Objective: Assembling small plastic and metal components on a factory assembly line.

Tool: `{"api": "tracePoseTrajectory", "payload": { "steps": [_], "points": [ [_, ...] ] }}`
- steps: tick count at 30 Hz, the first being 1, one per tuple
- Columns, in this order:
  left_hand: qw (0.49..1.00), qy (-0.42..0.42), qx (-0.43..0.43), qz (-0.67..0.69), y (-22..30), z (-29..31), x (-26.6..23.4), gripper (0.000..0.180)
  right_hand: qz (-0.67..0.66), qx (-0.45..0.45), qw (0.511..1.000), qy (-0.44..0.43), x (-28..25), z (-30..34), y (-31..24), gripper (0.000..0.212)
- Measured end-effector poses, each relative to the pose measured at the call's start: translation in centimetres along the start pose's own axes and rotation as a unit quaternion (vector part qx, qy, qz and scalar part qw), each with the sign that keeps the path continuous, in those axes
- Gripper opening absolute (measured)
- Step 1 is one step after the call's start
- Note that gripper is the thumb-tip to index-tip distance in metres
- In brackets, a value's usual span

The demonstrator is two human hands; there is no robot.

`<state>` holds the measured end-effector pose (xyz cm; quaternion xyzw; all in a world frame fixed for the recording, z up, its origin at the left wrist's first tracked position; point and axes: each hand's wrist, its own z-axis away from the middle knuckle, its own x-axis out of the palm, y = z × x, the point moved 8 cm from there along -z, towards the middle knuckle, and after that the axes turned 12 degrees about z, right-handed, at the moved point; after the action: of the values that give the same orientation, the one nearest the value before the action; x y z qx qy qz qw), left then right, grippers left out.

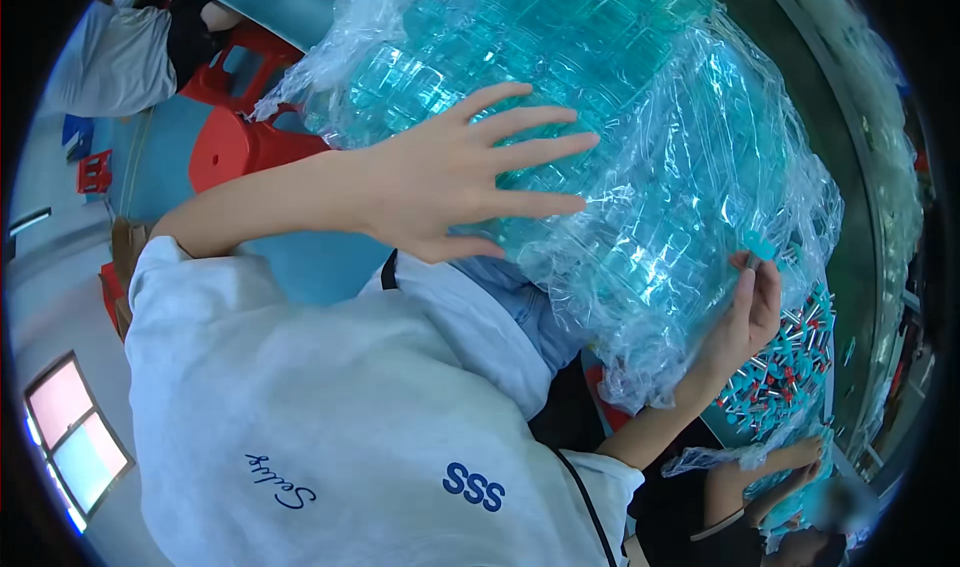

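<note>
My left hand (pixel 450 172) is stretched out, fingers spread, over a large clear plastic bag (pixel 690 157) full of transparent teal containers (pixel 540 27). Nothing is in that hand; from this view I cannot tell whether it touches the bag. At the bag's right edge, my right hand (pixel 757 302) pinches a small part with a teal head and a grey stem (pixel 758 249) between thumb and fingers. Just below this hand lies a heap of small teal, red and metallic parts (pixel 780 377).
A conveyor-like channel (pixel 850 167) runs along the right. Red plastic stools (pixel 235 147) stand at the left, near a seated person in white (pixel 110 57). At lower right another person's arms (pixel 770 467) reach among plastic wrap and teal pieces.
</note>
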<state>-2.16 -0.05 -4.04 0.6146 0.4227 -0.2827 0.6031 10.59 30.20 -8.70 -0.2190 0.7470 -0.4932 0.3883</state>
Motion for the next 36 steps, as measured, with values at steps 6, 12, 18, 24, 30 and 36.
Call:
{"api": "tracePoseTrajectory", "payload": {
  "steps": [6, 12, 18, 24, 30, 36],
  "points": [
    [0.997, 0.036, 0.056, 0.026, -0.5, 0.3, -0.4, 0.051, -0.001, -0.005, 1.0, -0.009, -0.2, -0.4, 0.0, 0.027],
    [0.999, 0.019, 0.024, 0.014, 0.9, -0.5, 1.1, 0.05, -0.009, -0.023, 1.0, -0.018, -0.1, -0.1, 0.0, 0.027],
    [0.998, 0.043, 0.005, -0.048, 2.0, 0.7, 1.9, 0.061, -0.003, -0.004, 1.0, -0.028, 0.3, 0.2, -0.4, 0.027],
    [0.994, 0.059, -0.005, -0.096, 2.7, 1.7, 2.3, 0.06, 0.002, -0.003, 1.0, -0.016, 0.2, -0.1, -0.7, 0.028],
    [0.996, 0.092, -0.005, 0.018, 3.1, 1.4, 0.1, 0.047, -0.004, -0.008, 1.0, -0.007, -0.4, -0.6, 0.0, 0.026],
    [0.992, 0.043, -0.035, 0.114, 1.8, 1.3, -2.8, 0.042, -0.005, -0.018, 1.0, -0.003, -0.2, -0.8, 0.1, 0.026]
  ]
}}
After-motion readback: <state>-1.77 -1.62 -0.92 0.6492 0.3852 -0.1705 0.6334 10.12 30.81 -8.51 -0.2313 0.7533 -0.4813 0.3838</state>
